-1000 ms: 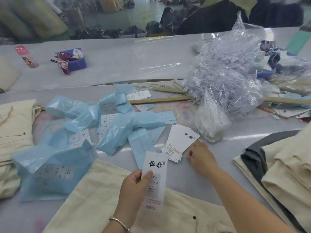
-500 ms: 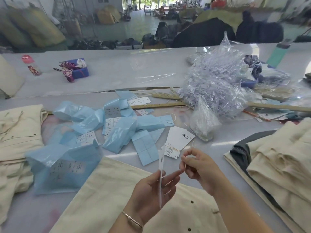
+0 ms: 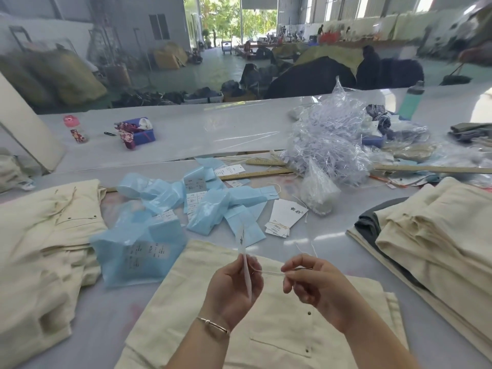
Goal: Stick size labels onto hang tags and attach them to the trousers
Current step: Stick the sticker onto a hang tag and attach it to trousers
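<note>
My left hand (image 3: 232, 286) holds a white hang tag (image 3: 245, 265) upright and edge-on to the camera, above cream trousers (image 3: 269, 331) that lie flat in front of me. My right hand (image 3: 311, 280) pinches a thin white string (image 3: 269, 272) that runs from the tag to its fingers; loose string ends curl up above the hand. A small stack of white hang tags (image 3: 285, 217) lies on the table beyond the hands. Blue sheets of size labels (image 3: 197, 198) are scattered to the left of that stack.
Cream trousers (image 3: 45, 235) are piled at the left and a taller folded stack (image 3: 439, 235) at the right. A clear bag of plastic ties (image 3: 327, 145) and wooden rulers (image 3: 255, 174) lie behind. A blue bag (image 3: 138, 251) sits near the left pile.
My left hand turned the tag from face-on to edge-on and raised it. My right hand left the tag stack on the table, came up with a string and now holds it taut beside the tag.
</note>
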Demonstrator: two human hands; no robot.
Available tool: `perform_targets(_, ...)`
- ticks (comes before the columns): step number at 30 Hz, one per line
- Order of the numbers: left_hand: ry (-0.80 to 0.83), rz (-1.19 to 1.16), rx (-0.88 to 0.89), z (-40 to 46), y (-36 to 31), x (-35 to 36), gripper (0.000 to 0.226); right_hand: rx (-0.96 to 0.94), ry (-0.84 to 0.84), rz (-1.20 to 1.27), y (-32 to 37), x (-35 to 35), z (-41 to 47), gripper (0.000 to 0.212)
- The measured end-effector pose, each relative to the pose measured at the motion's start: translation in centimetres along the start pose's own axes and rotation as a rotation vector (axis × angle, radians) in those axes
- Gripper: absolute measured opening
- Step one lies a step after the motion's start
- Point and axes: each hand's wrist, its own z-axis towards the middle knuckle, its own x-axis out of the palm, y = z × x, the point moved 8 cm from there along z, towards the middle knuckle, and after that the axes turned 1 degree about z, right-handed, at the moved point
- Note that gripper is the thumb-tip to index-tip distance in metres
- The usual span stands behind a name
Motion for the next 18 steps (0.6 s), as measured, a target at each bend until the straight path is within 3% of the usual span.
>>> perform_targets(4, -0.110, 0.025, 0.050, -1.5, -1.1, -1.7, 0.028, -0.053, 0.079, 0.034, 0.8, 1.3, -1.1, 0.014)
perform_targets(10, -0.193, 0.161, 0.127, -3.1, -1.8, -3.5, 0.024, -0.135, 0.174, -0.060, 2.0, 3.8, -3.3, 0.033)
perform_targets(15, -0.167, 0.136, 0.108, -4.3, -1.8, -3.6, 0.024, -0.255, 0.038, -0.185, 2.9, 4.9, -4.6, 0.021)
perform_targets(18, -0.171, 0.287, 0.096, -4.9, -1.9, -3.6, 0.019, -0.324, -0.093, -0.215, 3.3, 5.0, -5.1, 0.005)
